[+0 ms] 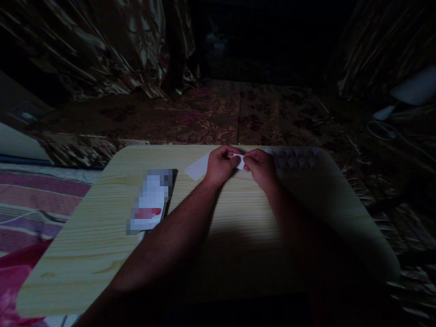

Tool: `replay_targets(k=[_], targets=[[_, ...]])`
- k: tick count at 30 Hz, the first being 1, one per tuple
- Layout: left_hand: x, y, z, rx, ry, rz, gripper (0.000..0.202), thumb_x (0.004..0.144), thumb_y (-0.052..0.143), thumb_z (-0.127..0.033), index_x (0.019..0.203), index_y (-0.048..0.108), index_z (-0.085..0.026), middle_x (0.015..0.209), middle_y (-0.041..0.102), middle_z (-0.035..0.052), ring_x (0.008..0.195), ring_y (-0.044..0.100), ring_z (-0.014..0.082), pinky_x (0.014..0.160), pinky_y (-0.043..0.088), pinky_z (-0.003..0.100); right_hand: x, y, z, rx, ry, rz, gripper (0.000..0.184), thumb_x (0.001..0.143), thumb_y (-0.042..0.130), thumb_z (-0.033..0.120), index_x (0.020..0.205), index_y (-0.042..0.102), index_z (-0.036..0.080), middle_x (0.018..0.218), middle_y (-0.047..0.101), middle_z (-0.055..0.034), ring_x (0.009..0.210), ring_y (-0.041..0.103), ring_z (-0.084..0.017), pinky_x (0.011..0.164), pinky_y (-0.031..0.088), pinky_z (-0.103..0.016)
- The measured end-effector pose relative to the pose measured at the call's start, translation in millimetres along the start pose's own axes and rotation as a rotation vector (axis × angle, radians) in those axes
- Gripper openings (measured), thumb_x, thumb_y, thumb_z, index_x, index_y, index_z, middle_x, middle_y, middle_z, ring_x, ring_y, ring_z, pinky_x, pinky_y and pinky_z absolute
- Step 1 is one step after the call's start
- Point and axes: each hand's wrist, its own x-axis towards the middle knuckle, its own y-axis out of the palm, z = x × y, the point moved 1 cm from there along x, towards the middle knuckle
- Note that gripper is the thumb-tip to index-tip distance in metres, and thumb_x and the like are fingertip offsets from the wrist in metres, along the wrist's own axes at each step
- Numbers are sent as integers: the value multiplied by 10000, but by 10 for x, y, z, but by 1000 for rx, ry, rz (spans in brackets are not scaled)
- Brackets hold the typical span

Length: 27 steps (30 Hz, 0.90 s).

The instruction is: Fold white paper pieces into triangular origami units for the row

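Both of my hands meet at the far edge of a light wooden table point(102, 236). My left hand point(220, 164) and my right hand point(260, 167) pinch a small piece of white paper point(197, 168) between their fingertips; the paper sticks out to the left of my left hand and a small bit shows between the two hands. Fingers of both hands are curled closed on it. The room is dim.
A flat white and red item point(150, 200), pixelated, lies on the table's left half. A greyish textured sheet point(296, 156) lies at the far right of the table. Patterned floor covering and draped fabric surround the table; a white cable point(384, 129) lies at right.
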Motion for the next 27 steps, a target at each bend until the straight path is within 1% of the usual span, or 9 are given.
replay_targets(k=[3,6,9,11,17,22,27], targets=[[-1,6,-11,-24,-22,-1,218,625,772,-192,830,700,-173,710,691,-4,586,578,104,565,447,232,-5,-6,4,-8,2,-4,141,754,654,327,800,642,193,564,632,33,536,597,-132,545,465,-245],[2,10,-10,-41,-84,30,270,628,787,-214,878,697,-170,730,700,2,593,586,109,567,444,235,-13,-13,12,-7,-17,-12,133,763,649,325,798,642,197,576,634,35,544,598,-130,551,466,-242],[13,2,14,-4,-101,72,196,656,793,-255,779,675,-159,663,658,-7,550,535,94,535,398,228,-14,-20,14,-13,-43,-12,128,771,651,326,801,642,201,601,643,31,561,607,-132,565,476,-246],[21,-8,33,12,-86,79,194,672,793,-281,731,655,-159,636,629,-15,536,504,86,522,374,224,-10,-21,9,-16,-55,-1,130,779,648,332,806,640,204,616,648,29,575,618,-135,576,484,-250],[17,-18,38,39,-76,76,207,689,792,-302,732,652,-156,621,609,-19,538,496,90,537,389,233,-11,-12,-1,-43,-73,7,126,785,632,335,795,628,209,621,653,26,588,628,-144,589,495,-261],[6,-22,55,53,-60,110,203,730,758,-323,730,640,-158,640,618,-9,538,493,91,524,374,234,-7,5,-20,-98,-86,-23,96,770,627,307,777,620,211,588,655,22,546,618,-150,555,472,-265],[5,-22,68,60,-72,100,215,713,768,-338,721,651,-158,618,602,-14,522,470,86,507,351,230,10,6,-67,-111,-94,-16,110,780,624,323,788,611,214,588,655,22,549,618,-156,546,464,-266]])
